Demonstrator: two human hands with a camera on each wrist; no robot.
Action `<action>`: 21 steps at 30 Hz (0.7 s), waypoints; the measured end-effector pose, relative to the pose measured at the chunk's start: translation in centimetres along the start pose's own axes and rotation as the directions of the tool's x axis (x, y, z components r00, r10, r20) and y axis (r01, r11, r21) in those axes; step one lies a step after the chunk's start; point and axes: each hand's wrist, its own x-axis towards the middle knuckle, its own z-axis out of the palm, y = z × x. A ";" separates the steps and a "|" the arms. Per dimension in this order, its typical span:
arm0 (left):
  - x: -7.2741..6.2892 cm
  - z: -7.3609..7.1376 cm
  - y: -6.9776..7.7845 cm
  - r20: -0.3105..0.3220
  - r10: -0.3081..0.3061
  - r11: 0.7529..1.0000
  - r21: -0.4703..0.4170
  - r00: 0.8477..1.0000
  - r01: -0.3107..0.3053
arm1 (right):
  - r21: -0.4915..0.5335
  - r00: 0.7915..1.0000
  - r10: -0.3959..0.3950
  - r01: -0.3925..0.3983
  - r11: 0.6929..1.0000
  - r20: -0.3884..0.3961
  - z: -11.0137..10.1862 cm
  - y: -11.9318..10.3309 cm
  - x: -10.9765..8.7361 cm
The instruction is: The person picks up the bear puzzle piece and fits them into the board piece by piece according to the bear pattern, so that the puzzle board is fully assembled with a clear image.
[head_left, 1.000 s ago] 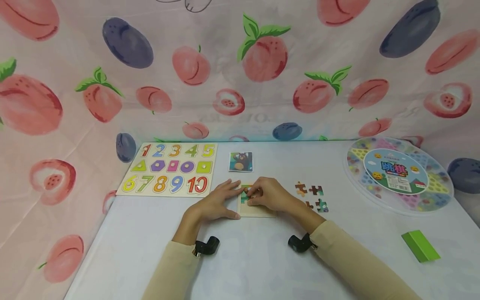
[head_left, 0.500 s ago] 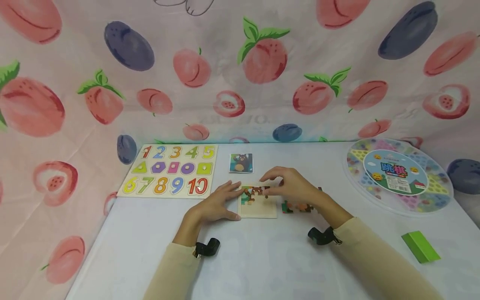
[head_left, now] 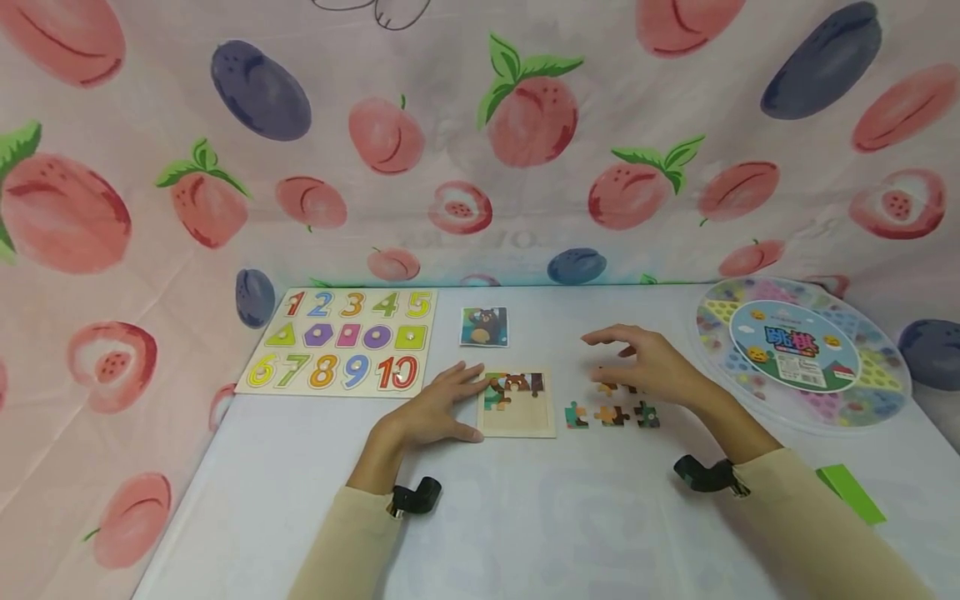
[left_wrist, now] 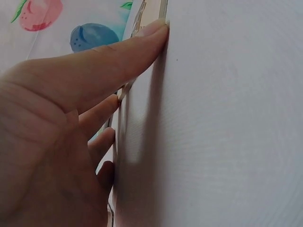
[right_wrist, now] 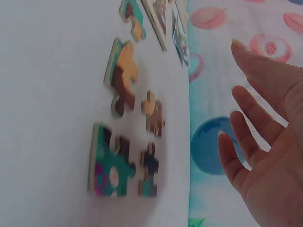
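Note:
A small wooden puzzle board (head_left: 517, 421) lies mid-table, with bear-picture pieces fitted along its top and left side. My left hand (head_left: 433, 407) rests at its left edge, thumb and fingers extended; in the left wrist view the thumb (left_wrist: 118, 59) touches the board's side. My right hand (head_left: 648, 362) hovers over several loose jigsaw pieces (head_left: 612, 416), fingers spread and holding nothing. It partly hides the far pieces in the head view. In the right wrist view a teal corner piece (right_wrist: 106, 165) and other pieces lie flat on the table, apart from the hand.
A picture card of a bear (head_left: 484, 327) lies behind the board. To the left is a number and shape board (head_left: 341, 337). A round Chinese checkers box (head_left: 798, 350) stands at the right, and a green block (head_left: 851, 493) sits partly behind the right sleeve.
My right hand has left the puzzle board and moved right, over the loose pieces. A dark piece now shows at the board's top right. The left hand stays in place.

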 end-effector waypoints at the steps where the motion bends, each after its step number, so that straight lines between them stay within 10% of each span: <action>1: 0.0 0.0 0.0 -0.001 0.000 1.000 0.001 1.000 0.000 | 0.000 1.000 0.004 -0.004 1.000 -0.002 -0.1 0.3 -0.2; 21: 0.0 0.1 -0.1 -0.002 -0.004 1.000 -0.001 1.000 0.004 | -0.053 0.997 0.063 -0.061 0.997 0.038 1.2 5.0 -1.3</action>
